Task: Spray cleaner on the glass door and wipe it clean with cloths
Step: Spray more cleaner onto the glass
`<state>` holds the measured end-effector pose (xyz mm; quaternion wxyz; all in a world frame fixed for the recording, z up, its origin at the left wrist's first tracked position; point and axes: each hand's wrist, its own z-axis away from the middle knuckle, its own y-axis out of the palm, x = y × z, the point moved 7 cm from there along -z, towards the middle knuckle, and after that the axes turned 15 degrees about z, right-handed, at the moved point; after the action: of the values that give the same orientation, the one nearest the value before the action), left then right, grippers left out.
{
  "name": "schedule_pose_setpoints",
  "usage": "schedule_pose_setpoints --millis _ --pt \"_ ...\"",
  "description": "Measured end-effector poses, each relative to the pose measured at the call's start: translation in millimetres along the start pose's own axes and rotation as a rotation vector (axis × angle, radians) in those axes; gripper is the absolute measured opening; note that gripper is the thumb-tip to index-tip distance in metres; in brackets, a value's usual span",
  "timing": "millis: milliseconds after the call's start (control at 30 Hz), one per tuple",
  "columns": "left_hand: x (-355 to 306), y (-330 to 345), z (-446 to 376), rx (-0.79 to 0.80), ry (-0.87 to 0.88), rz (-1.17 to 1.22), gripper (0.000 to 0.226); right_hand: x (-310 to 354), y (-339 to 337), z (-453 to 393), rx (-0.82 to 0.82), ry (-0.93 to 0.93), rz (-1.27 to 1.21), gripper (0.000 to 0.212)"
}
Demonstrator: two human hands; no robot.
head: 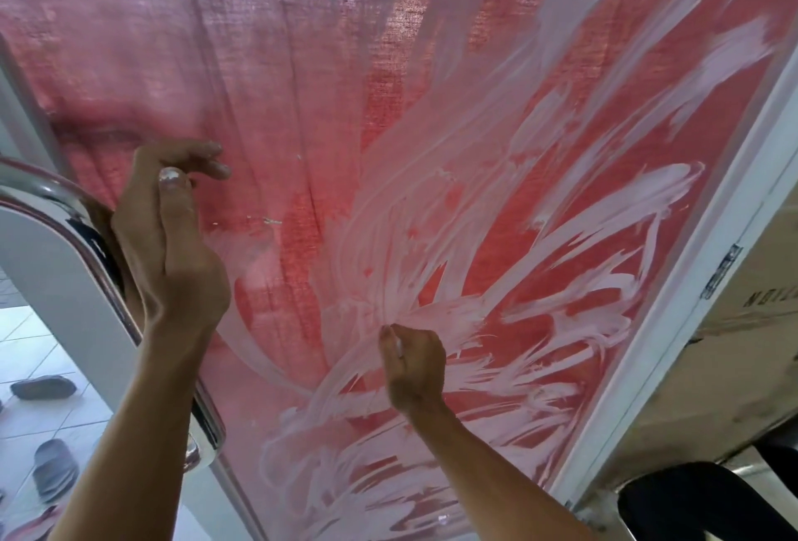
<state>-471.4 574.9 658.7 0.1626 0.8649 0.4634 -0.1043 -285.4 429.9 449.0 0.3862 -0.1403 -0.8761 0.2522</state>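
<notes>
Across the head camera's only view, the glass door (pixel 410 130) fills nearly everything, tilted by the wide lens, with a red curtain (pixel 216 43) hanging behind the pane. Taking the chrome door handle (pixel 56 203) at the door's left edge as landmark: to its right, the lower and right parts of the glass are smeared with white cleaner streaks (pixel 539 281) in sweeping arcs, while the patch just beside and above the handle looks mostly free of smears. So, as I judge it, the cleaner is applied and spread but the wiping is far from finished; most of the residue is yet to be taken off. No cloth or spray bottle shows plainly. The left hand (pixel 172 255) sits just beside the handle, its back to the camera, fingers loosely curled with tips at or near the glass, holding nothing visible. The right hand (pixel 414 367), well to the right of and below the handle, is curled into a fist against the smeared glass; a sliver of something pale shows at its fingers, but whether it grips a cloth cannot be told. Below the handle, sandals (pixel 43 387) lie on a tiled floor (pixel 26 346).
</notes>
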Motion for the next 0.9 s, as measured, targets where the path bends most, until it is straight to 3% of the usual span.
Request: schedule_pose_setpoints --millis 167,300,433,667,900 --pt "-5 7 1 0.06 -0.005 -0.069 0.036 -39 -2 -1 0.021 0.18 -0.158 0.071" --pt "-2 7 2 0.07 -0.031 -0.097 0.028 -56 4 20 0.116 0.11 -0.094 0.055" --pt "-4 11 2 0.066 -0.06 -0.093 0.034 -73 8 28 0.185 0.128 -0.027 0.068" --pt "19 6 6 0.06 -0.193 -0.067 0.03 -117 -35 -1 -0.104 0.333 -0.355 0.062" --pt "6 57 29 0.115 -0.121 -0.024 0.024 -122 -56 -14 -0.105 0.346 -0.433 0.057"
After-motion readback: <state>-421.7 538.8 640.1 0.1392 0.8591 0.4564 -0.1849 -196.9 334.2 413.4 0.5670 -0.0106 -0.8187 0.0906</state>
